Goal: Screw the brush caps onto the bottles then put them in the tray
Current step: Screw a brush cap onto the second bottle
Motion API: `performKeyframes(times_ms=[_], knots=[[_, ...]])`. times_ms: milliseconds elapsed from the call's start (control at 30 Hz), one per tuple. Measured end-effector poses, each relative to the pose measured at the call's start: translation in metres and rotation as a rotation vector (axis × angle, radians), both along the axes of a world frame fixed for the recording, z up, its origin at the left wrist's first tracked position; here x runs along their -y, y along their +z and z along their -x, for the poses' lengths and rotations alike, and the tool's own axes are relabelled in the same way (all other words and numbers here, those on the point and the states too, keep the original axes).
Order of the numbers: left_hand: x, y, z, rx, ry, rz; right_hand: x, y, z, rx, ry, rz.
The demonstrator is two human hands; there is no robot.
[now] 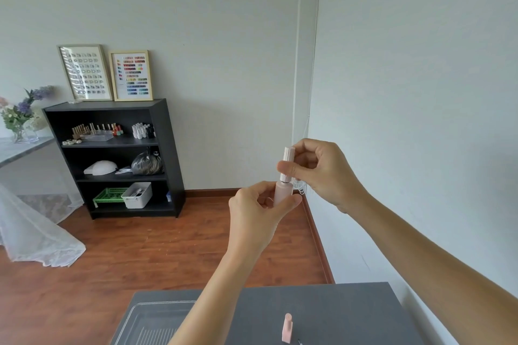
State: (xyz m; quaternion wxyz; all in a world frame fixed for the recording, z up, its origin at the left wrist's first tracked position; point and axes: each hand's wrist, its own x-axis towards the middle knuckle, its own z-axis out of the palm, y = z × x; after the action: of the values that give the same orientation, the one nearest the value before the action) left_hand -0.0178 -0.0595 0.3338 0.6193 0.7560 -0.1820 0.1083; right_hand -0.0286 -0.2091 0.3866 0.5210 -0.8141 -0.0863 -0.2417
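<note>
I hold a pale pink bottle point(281, 193) upright in front of me, well above the table. My left hand point(259, 209) grips its body from below. My right hand point(319, 169) pinches the pink ribbed brush cap point(288, 154) that sits on the bottle's neck, with a thin dark gap showing between cap and bottle. A clear plastic tray point(134, 319) lies on the dark grey table point(336, 314) at the lower left, partly hidden by my left forearm. A second pink bottle point(287, 328) stands on the table near the bottom edge of the view.
A white wall point(420, 120) runs close along the right side of the table. Across the wooden floor stands a black shelf unit point(165, 154) with small bottles, bins and two framed charts on top. A lace-draped table with flowers point(19, 115) is at far left.
</note>
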Motion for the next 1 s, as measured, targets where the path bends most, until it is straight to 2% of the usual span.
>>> performKeyframes(times_ms=[100, 233, 333, 400, 500, 633, 700, 867, 933, 1000], knots=[[0.001, 0.000, 0.001, -0.011, -0.009, -0.005, 0.001, 0.001, -0.001, -0.011, -0.003, 0.061], [0.002, -0.001, 0.001, -0.019, -0.015, 0.003, 0.012, 0.007, -0.001, -0.108, 0.303, -0.075], [0.004, -0.003, 0.001, -0.017, -0.014, -0.003, 0.015, 0.007, -0.001, -0.117, 0.384, -0.141], [0.006, -0.004, 0.001, -0.010, -0.009, -0.008, 0.013, 0.006, -0.002, -0.091, 0.322, -0.175], [0.009, -0.006, 0.000, 0.006, -0.001, -0.007, 0.009, 0.004, -0.006, -0.021, 0.119, -0.149], [0.011, -0.009, 0.000, 0.005, -0.026, -0.002, 0.000, -0.002, -0.012, 0.094, -0.110, 0.064], [0.011, -0.009, 0.000, 0.010, -0.034, -0.004, 0.001, -0.006, -0.014, 0.072, -0.129, 0.125], [0.006, -0.011, -0.003, -0.007, -0.028, 0.007, 0.022, -0.010, -0.011, -0.152, 0.327, -0.081], [0.005, -0.012, -0.005, -0.012, -0.026, -0.006, 0.025, -0.009, -0.008, -0.164, 0.414, -0.107], [0.007, -0.013, -0.004, -0.014, -0.028, -0.009, 0.025, -0.010, -0.008, -0.139, 0.396, -0.146]])
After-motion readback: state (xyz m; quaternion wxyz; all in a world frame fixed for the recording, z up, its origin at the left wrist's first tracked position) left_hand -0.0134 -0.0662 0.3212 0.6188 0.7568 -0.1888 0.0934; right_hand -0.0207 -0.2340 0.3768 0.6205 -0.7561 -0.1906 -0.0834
